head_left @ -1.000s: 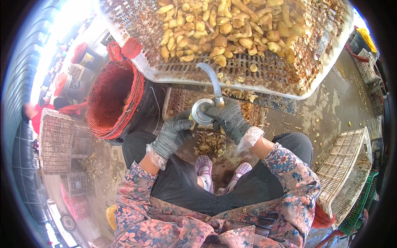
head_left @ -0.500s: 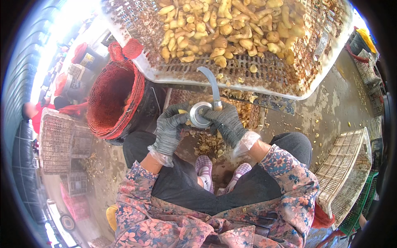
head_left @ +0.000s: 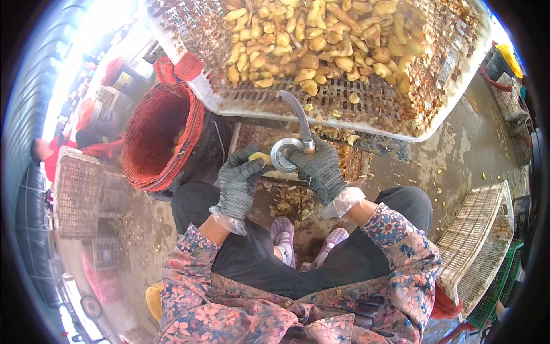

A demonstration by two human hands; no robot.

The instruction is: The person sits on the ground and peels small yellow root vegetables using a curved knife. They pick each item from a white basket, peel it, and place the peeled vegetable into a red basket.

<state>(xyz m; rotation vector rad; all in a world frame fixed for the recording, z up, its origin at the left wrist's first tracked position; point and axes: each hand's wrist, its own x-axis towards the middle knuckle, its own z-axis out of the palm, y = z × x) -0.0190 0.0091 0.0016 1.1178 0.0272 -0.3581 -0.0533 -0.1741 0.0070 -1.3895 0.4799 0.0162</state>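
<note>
My left hand (head_left: pixel 239 176), in a grey knit glove over a clear plastic one, pinches a yellow ginger piece (head_left: pixel 259 157). Just right of it, my gloved right hand (head_left: pixel 318 172) grips a round silver metal tool (head_left: pixel 281 164), thumb over its middle, along with a curved knife (head_left: pixel 301 114) whose blade points up. Beyond both hands is a large white perforated crate (head_left: pixel 407 135) holding a heap of ginger (head_left: pixel 321 43). Peelings lie in a lower container (head_left: pixel 349 163) under its edge and on the floor between my feet.
At my left stand a black bucket lined with red mesh (head_left: pixel 160 137) and stacked pale crates (head_left: pixel 77 195). Another person in red (head_left: pixel 48 155) is farther left. More crates (head_left: pixel 475 241) stand at my right, some green. Scraps litter the wet concrete floor (head_left: pixel 441 172).
My left hand has lifted a little, and more of the ginger piece shows beside the metal tool. The knife has shifted slightly right in the picture, as has the big crate.
</note>
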